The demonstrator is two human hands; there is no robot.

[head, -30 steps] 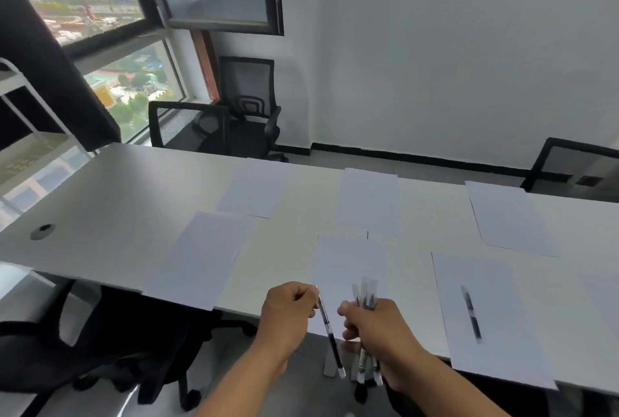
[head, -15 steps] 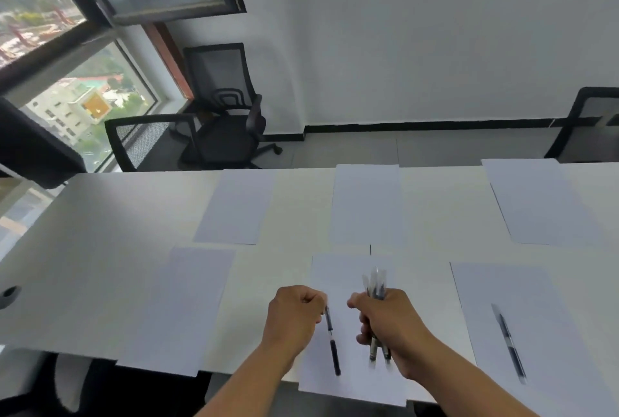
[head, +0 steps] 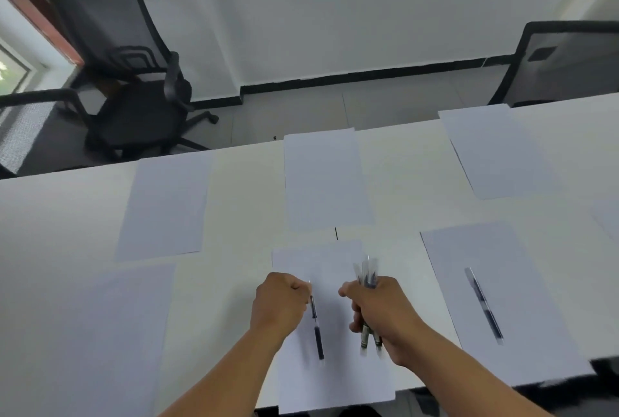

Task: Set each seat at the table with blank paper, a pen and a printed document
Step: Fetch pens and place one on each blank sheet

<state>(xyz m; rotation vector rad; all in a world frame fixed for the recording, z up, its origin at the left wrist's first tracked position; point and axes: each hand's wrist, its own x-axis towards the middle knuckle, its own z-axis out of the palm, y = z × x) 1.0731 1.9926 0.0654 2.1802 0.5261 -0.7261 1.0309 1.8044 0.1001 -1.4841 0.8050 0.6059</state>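
Left hand (head: 279,304) pinches single pen (head: 316,326) over near-centre sheet (head: 331,349). Right hand (head: 382,312) clenched round pen bundle (head: 366,272). Six full sheets on table (head: 60,232); second loose pen (head: 484,306) at 3 o'clock. Sheet overhangs near edge.

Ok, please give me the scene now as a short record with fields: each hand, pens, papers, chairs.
left hand: holds one pen over the near middle paper
right hand: grips a bundle of pens
pen already placed: one, on the near right paper
papers on table: at least six blank sheets, two rows
printed documents: none visible
chairs: black chair beyond the table
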